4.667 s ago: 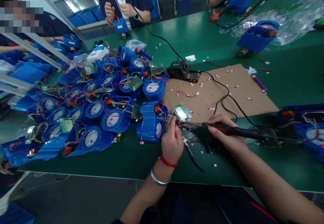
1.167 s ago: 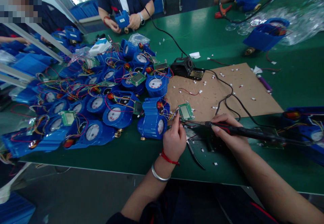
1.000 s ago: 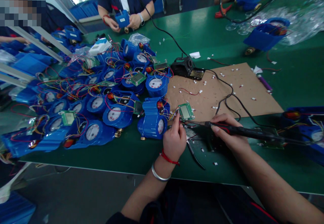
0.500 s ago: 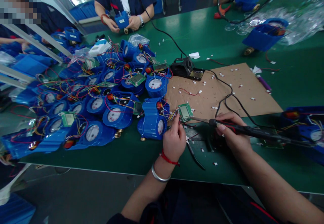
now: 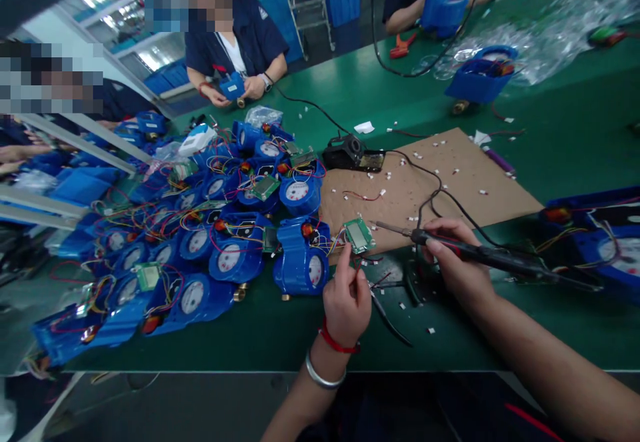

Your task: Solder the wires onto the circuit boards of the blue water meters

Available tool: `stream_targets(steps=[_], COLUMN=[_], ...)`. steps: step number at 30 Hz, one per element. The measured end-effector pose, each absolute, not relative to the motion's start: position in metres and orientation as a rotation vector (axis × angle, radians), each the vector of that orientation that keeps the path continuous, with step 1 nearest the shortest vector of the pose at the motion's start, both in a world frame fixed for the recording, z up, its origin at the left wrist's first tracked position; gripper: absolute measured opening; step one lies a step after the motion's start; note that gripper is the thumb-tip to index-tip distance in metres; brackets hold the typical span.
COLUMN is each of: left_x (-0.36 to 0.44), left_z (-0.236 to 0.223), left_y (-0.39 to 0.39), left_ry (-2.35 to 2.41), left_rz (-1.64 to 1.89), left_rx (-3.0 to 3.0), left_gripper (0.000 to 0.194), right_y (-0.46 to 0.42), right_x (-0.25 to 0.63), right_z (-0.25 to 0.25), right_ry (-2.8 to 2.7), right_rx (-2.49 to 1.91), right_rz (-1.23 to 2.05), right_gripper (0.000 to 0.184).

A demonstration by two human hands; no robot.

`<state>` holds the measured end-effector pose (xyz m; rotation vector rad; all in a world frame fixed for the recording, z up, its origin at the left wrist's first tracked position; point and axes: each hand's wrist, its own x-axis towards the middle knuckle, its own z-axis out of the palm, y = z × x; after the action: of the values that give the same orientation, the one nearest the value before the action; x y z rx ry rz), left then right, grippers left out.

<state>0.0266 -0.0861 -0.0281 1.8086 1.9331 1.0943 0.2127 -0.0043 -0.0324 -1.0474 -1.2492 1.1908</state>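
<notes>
My right hand [image 5: 457, 255] grips a soldering iron [image 5: 475, 254] like a pen. Its metal tip points left, slightly apart from a small green circuit board with a display [image 5: 359, 236]. My left hand [image 5: 349, 302] is at the board's lower edge, index finger stretched up to it and other fingers curled. A thin reddish wire shows near its thumb; what the fingers pinch is not clear. Coloured wires run from the board to a blue water meter [image 5: 303, 259] on the left. Beside my left hand lie pliers [image 5: 393, 322], partly hidden among dark items.
Many blue meters with wires [image 5: 230, 259] crowd the left. A black soldering iron stand [image 5: 350, 152] sits by a brown cardboard sheet [image 5: 450, 179] strewn with small white connectors. Another meter [image 5: 617, 249] lies at right. A black cable crosses the cardboard. Co-workers [image 5: 237, 49] handle meters across the table.
The soldering iron's tip has lifted away from the board, where it was touching or very close. My left hand stays at the board's edge. The whole view has shifted and tilted.
</notes>
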Motion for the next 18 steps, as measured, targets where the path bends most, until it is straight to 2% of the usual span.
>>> stream_targets(steps=[10, 13, 18], left_x=[0.03, 0.024, 0.01], left_z=[-0.018, -0.019, -0.017], left_y=[-0.096, -0.104, -0.119], left_ry=[1.712, 1.753, 1.818], left_rz=[0.653, 0.698, 0.813], left_rx=[2.187, 2.228, 2.24], left_gripper=[0.059, 0.055, 0.05], right_y=[0.029, 0.069, 0.148], right_x=[0.21, 0.201, 0.176], right_z=[-0.013, -0.008, -0.001], right_ry=[-1.289, -1.199, -0.976], right_rx=[-1.214, -1.197, -1.218], right_rz=[1.203, 1.23, 1.252], right_gripper=[0.025, 0.025, 0.013])
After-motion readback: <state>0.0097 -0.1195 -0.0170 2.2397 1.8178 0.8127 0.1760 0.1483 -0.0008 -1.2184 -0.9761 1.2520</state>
